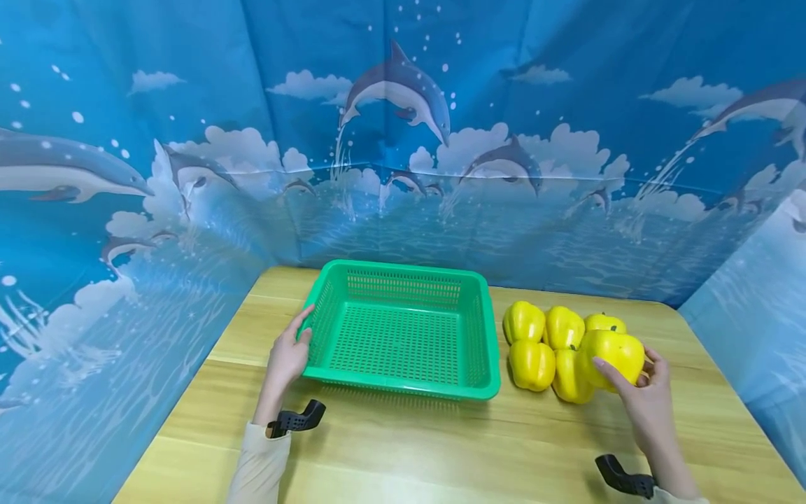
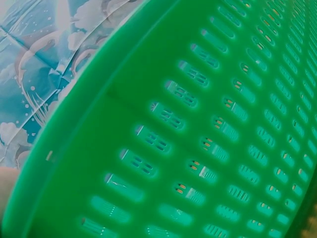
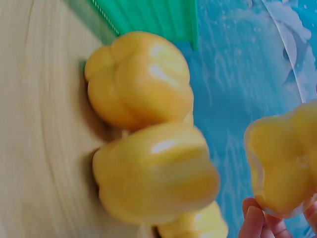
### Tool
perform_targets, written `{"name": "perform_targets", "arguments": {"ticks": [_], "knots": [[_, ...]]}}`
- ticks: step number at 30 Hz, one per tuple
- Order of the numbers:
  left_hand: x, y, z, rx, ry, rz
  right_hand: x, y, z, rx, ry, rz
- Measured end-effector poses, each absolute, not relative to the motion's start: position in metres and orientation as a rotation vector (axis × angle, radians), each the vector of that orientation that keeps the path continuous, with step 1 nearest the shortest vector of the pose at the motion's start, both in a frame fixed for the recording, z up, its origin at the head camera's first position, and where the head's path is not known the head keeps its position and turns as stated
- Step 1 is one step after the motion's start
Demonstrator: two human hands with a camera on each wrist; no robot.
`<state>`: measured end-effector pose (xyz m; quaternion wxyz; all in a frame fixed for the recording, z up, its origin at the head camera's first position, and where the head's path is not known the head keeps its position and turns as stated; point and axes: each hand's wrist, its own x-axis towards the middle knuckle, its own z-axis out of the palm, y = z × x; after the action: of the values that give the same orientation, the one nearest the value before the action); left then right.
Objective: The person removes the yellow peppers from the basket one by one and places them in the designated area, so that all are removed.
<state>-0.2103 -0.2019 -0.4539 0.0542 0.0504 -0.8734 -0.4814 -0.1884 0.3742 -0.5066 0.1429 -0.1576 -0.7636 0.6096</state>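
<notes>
In the head view my right hand [image 1: 651,395] holds a yellow bell pepper [image 1: 613,353] with the thumb on its near side and fingers behind. The right wrist view also shows this held bell pepper [image 3: 282,161], raised and apart from the others. Several more yellow bell peppers [image 1: 532,365] lie close together on the table, two of them large in the right wrist view. My left hand [image 1: 290,353] touches the left rim of a green perforated plastic basket [image 1: 403,386], index finger extended; its other fingers are mostly hidden. The basket's perforated wall [image 2: 183,124] fills the left wrist view.
The wooden table [image 1: 403,448] bears the basket left of the peppers. A blue curtain [image 1: 390,224] printed with dolphins stands behind the table and along its sides. Black wrist mounts [image 1: 302,418] sit on both forearms.
</notes>
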Motion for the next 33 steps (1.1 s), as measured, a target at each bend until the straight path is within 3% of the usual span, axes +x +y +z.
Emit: {"name": "perform_targets", "arguments": {"ticks": [15, 33], "knots": [[-0.210, -0.202, -0.453, 0.169, -2.650, -1.465, -0.157, 0.358, -0.471, -0.779, -2.319, 1.589], [-0.210, -0.203, -0.452, 0.165, -2.659, -1.482, -0.155, 0.366, -0.492, -0.852, -2.544, 1.521]]}}
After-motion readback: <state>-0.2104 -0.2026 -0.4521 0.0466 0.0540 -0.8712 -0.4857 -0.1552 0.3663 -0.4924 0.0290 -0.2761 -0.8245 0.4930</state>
